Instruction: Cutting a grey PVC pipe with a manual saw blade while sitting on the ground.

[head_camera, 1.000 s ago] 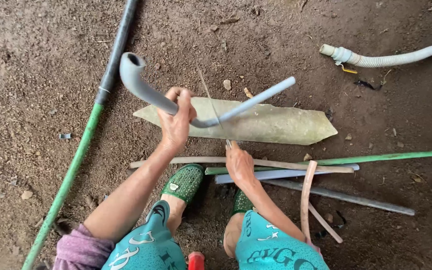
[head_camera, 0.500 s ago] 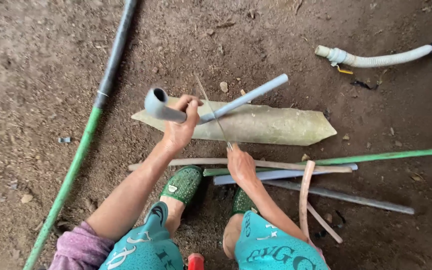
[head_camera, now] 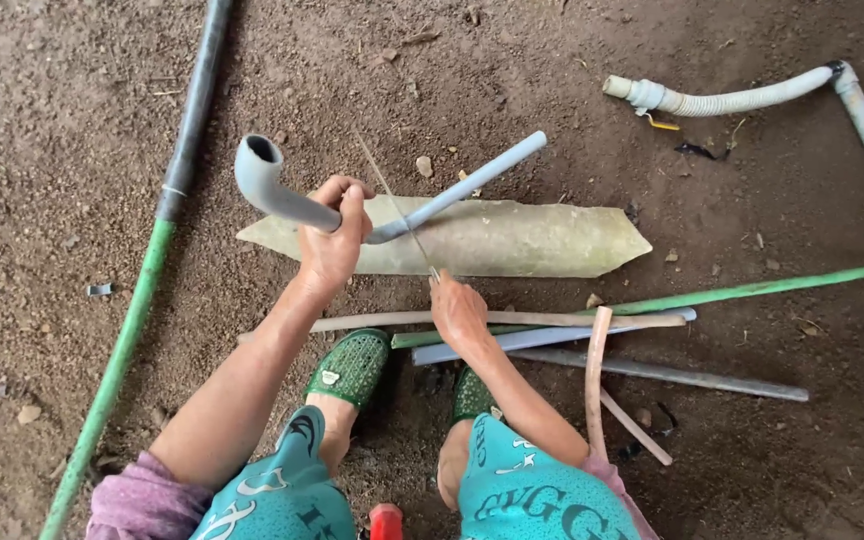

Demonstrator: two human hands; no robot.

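My left hand (head_camera: 332,238) is closed around the middle of a bent grey plastic pipe (head_camera: 282,200) and holds it above the dirt. The pipe's curved open end points up at the left, and its straight end (head_camera: 512,160) reaches to the right. My right hand (head_camera: 457,310) sits lower, just above my knees. It pinches a thin stick or blade (head_camera: 392,200) that slants up and left across the pipe; I cannot tell whether they touch. Under both lies a pale, flat slab with pointed ends (head_camera: 532,240).
A long black-and-green pipe (head_camera: 152,270) runs along the left. Several thin pipes and sticks (head_camera: 592,340) lie in front of my green sandals (head_camera: 352,365). A white corrugated hose (head_camera: 732,100) joins a grey pipe at top right. Bare dirt lies all around.
My left hand has turned the grey pipe: its curved end, close to my fist half a second ago, now stands out up and to the left. My right hand has hardly moved.
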